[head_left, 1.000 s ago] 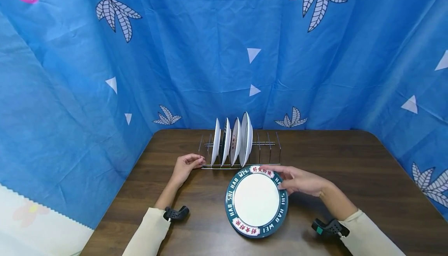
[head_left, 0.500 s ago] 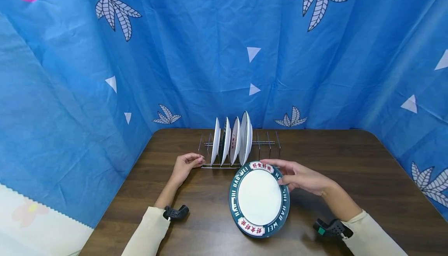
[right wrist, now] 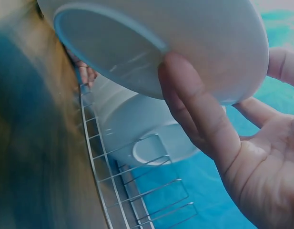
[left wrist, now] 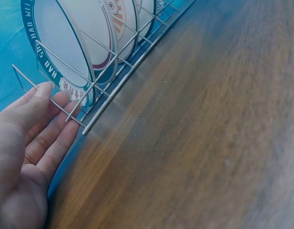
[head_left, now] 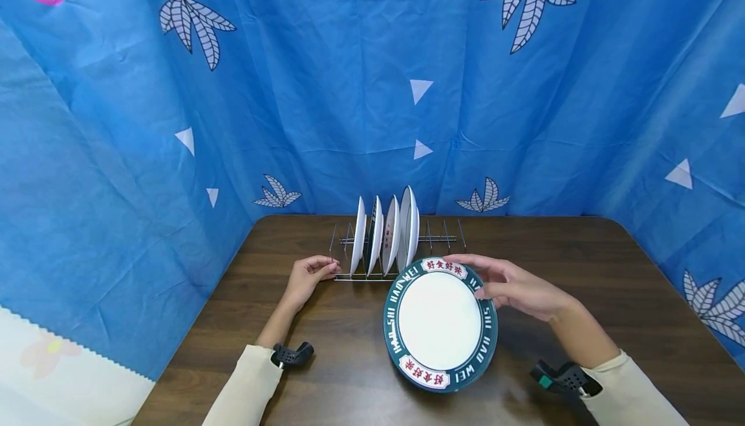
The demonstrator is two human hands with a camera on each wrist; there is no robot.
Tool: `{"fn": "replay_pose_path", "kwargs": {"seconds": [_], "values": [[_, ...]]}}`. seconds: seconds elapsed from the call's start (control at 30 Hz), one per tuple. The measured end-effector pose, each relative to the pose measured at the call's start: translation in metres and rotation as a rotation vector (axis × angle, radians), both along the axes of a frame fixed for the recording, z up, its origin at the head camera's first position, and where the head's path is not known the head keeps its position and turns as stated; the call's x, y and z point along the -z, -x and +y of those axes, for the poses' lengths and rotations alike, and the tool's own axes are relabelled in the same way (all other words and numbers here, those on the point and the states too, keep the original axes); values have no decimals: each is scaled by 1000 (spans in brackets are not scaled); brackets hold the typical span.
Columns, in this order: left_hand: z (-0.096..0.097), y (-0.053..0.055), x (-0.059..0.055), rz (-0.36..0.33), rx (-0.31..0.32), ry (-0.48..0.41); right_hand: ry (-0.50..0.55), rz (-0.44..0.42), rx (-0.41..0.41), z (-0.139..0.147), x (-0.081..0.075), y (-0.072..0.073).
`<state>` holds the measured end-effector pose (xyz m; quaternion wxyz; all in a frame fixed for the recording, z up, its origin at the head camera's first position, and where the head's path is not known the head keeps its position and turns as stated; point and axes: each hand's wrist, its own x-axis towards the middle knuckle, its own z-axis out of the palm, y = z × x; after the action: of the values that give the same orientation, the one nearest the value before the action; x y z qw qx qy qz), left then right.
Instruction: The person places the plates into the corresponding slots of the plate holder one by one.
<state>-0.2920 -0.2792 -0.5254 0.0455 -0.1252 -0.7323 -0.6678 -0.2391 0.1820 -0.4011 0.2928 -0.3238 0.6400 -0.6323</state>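
My right hand [head_left: 518, 287] grips a round plate [head_left: 440, 322] by its right edge, thumb on the top rim. The plate has a white middle and a dark green rim with white letters and red characters. Its white underside shows in the right wrist view, with fingers [right wrist: 199, 105] of the right hand against it. The left hand [head_left: 306, 279] pinches the left end of a wire dish rack [left wrist: 137, 69]. Several plates stand on edge in the rack's left and middle slots, among them a white plate [head_left: 359, 238] and a larger dish [head_left: 414, 235].
The rack stands on a dark wooden table [head_left: 553, 251], towards its far edge. Wire dividers [head_left: 447, 235] rise at the rack's right end. A blue patterned curtain [head_left: 349, 90] hangs behind and along the sides.
My right hand has moved slightly to the right and away from me, carrying the plate with it. The left hand has stayed on the rack's end.
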Motion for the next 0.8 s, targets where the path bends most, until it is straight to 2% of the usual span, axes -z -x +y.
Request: {"fn": "replay_pose_path", "kwargs": {"seconds": [0.2,0.5,0.63,0.8], "values": [[0,1,1,21,14,-13,48,-33,17,9,-9,0],[0,2,0,28,24,-17,97,-10,73,31,-24,-1],[-2,1,0,41,16,-11,125,-11,73,39,-31,-2],[-1,0,3,25,10,-15,156,-9,86,49,-40,-6]]}}
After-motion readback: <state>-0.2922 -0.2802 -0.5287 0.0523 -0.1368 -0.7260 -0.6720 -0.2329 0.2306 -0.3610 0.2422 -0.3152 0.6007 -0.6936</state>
